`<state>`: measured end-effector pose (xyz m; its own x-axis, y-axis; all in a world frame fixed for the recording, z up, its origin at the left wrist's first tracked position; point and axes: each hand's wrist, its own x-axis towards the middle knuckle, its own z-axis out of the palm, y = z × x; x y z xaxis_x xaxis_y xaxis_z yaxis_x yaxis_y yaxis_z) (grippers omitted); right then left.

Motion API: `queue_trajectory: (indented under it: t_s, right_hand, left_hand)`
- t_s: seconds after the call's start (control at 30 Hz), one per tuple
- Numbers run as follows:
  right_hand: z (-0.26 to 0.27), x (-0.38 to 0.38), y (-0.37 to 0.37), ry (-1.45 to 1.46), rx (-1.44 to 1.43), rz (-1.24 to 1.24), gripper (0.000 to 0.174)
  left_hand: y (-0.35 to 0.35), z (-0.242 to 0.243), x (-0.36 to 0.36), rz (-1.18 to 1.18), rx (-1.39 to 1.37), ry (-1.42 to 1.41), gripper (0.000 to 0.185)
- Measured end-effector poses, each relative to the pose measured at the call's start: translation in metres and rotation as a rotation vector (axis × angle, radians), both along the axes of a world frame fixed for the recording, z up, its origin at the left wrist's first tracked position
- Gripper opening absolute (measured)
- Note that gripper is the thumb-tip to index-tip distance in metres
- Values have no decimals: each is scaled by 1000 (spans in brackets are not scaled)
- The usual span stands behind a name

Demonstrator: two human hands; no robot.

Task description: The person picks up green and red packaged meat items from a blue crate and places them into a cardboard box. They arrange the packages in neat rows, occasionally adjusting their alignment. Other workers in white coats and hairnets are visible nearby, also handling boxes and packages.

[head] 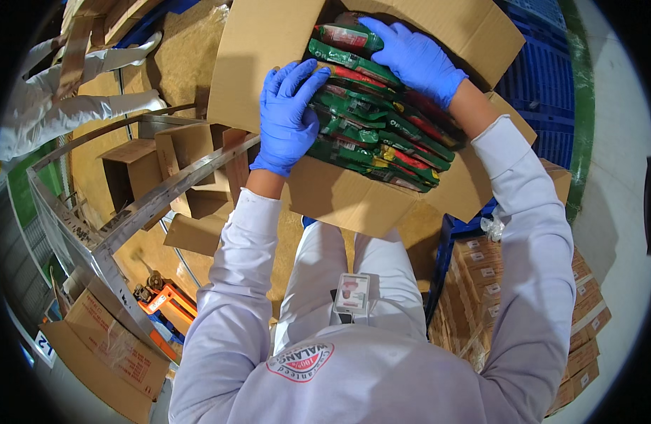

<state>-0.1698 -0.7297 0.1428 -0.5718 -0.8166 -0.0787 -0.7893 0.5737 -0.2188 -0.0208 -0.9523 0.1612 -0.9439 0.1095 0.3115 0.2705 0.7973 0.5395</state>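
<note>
An open cardboard carton (346,196) stands before me with its flaps folded out. Green and red plastic pouches (352,108) fill it, packed on edge in overlapping rows. My left hand (291,114), in a blue glove, lies over the carton's left side, its slightly spread fingertips touching the pouches. At the far end, my right hand (418,63), also blue-gloved, reaches over the right side. Its fingers and thumb lie around the end of a green and red pouch (344,37); whether they grip it is unclear.
A metal frame (166,185) runs along the left, near empty cardboard boxes (190,169) and an orange pallet jack (166,305). Another person's white-clad legs (81,106) are at upper left. Blue plastic pallets (537,79) and stacked, wrapped cartons (476,286) stand on the right.
</note>
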Motion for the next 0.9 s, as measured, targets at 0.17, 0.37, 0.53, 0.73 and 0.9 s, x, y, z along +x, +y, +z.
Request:
queue_trajectory:
  t_s: [0.17, 0.37, 0.53, 0.73, 0.9]
  right_hand:
    - [-2, -1, -6, -153, -12, -207, 60]
    - [2, 4, -11, -92, -129, -378, 43]
    - [15, 5, -5, -113, -301, -446, 29]
    - [14, 10, -3, -106, -316, -519, 27]
    - [16, 25, -3, 312, -573, -274, 23]
  left_hand:
    - [3, 8, -2, 25, -14, -25, 69]
    - [-13, 30, -33, -14, -75, -68, 50]
    - [-11, 26, -72, -128, -345, -20, 43]
    - [-1, 37, -97, -275, -622, -234, 38]
    - [4, 25, -126, -379, -737, -150, 21]
